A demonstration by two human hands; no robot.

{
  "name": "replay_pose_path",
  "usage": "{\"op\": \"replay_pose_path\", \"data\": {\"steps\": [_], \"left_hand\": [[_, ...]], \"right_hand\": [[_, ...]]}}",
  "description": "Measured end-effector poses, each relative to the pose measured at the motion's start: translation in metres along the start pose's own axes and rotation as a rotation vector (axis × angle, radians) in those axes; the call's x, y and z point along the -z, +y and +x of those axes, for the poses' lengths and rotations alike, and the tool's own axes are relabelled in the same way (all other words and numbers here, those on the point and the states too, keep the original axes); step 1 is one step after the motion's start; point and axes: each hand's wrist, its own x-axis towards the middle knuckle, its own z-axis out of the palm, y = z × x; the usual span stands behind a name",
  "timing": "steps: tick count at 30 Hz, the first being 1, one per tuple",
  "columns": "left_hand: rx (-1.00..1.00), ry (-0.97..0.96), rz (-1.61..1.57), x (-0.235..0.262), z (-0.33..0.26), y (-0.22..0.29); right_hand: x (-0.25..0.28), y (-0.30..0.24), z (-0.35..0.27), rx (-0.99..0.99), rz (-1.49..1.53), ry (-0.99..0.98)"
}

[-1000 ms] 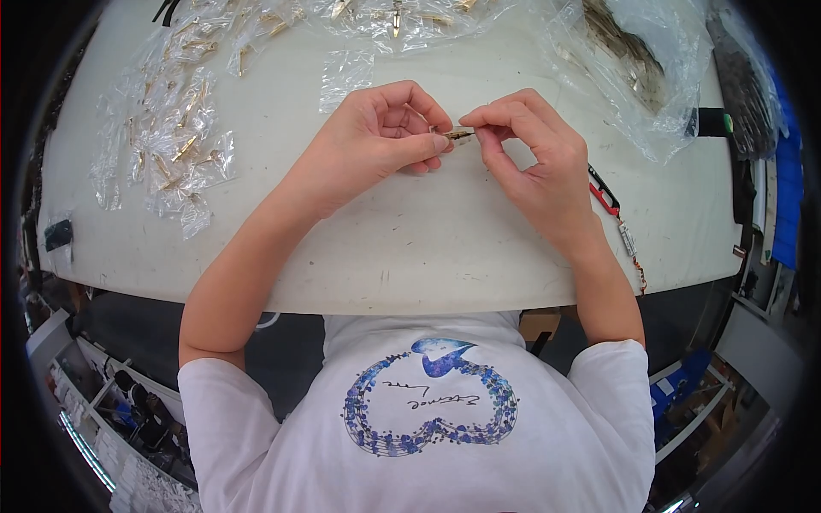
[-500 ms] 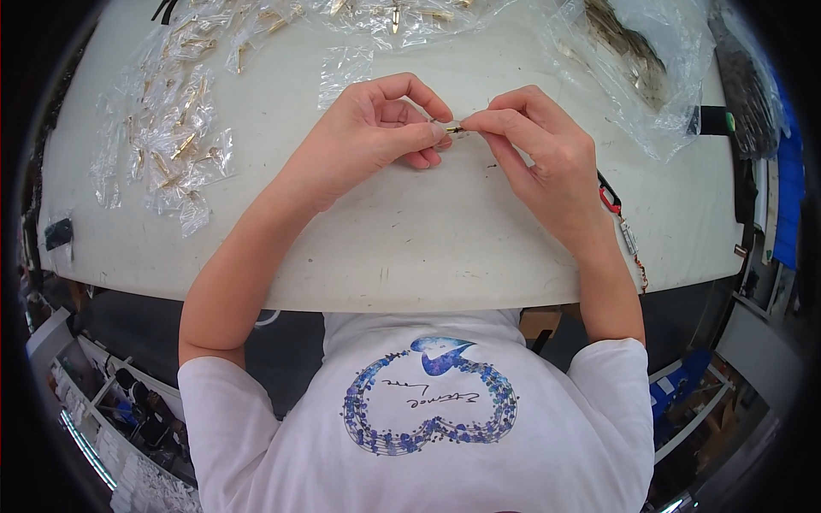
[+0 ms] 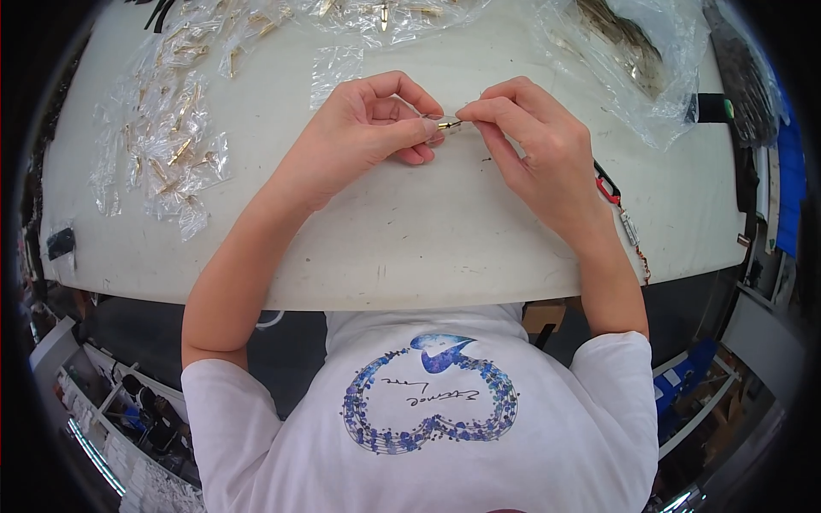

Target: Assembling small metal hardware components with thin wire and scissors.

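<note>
Thumb and forefinger of the left hand [image 3: 376,120] are pinched on a small slim metal piece [image 3: 444,126], glossy gold running into black, with a wisp of clear film about it. The other fingers of that hand curl loosely behind. From three o'clock of the piece, the right hand [image 3: 539,137] meets its thin dark end, thumb and forefinger tips closed on it. Both hands hold the piece above the white tabletop [image 3: 376,248], whose matt face bears small dark specks and scuffs.

Taking the piece as the dial's centre, crinkled clear bags of slender gold parts [image 3: 175,145] spread at nine to ten o'clock, with more bags [image 3: 385,15] at eleven. Nearer, at ten, lies a flat clear packet [image 3: 335,73]. A large, billowing plastic bag [image 3: 637,56] with brownish contents fills two o'clock. At four, a red-and-black tool [image 3: 607,186] with a chain lies partly behind the right wrist.

Bare surface runs from five to eight o'clock, ending at the bowed near edge by the white shirt [image 3: 428,487]; a narrower gap opens at one.
</note>
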Motion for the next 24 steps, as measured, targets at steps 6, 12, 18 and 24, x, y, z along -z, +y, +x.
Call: {"op": "replay_pose_path", "data": {"steps": [6,12,18,24], "left_hand": [[-0.018,-0.013,-0.007,0.0007,0.0009,-0.0016],[-0.010,0.003,0.006,-0.0001,0.0010,-0.0016],[-0.013,0.008,0.014,-0.0013,0.0006,-0.0016],[-0.016,0.009,0.013,-0.0019,-0.0001,-0.0014]], "right_hand": [[0.0004,0.0018,-0.0013,0.011,-0.011,-0.008],[0.0009,0.0018,-0.0017,-0.008,0.012,-0.029],[0.0005,0.0021,-0.0024,-0.022,0.017,-0.029],[0.0011,0.0019,-0.0020,-0.039,0.016,-0.042]]}}
